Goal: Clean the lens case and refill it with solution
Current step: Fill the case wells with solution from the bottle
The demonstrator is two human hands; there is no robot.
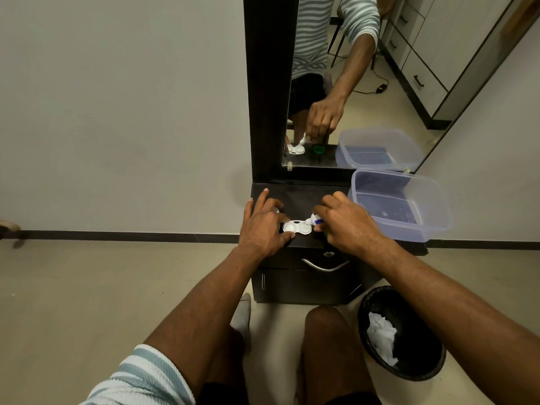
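A white two-well lens case [296,228] lies uncapped on the dark cabinet top [306,194]. My left hand [263,226] pins the case's left end with thumb and fingers. My right hand [347,223] grips a small white solution bottle [315,220] with a blue label, tipped sideways so its nozzle points into the right well. A green cap [325,234] peeks out under my right hand. A white cap lies partly hidden behind my left fingers.
A clear plastic tub [400,203] holding water sits at the right of the cabinet top. A mirror [350,83] stands behind. A black bin [400,334] with crumpled tissue stands on the floor at the right. A drawer handle [324,266] lies below.
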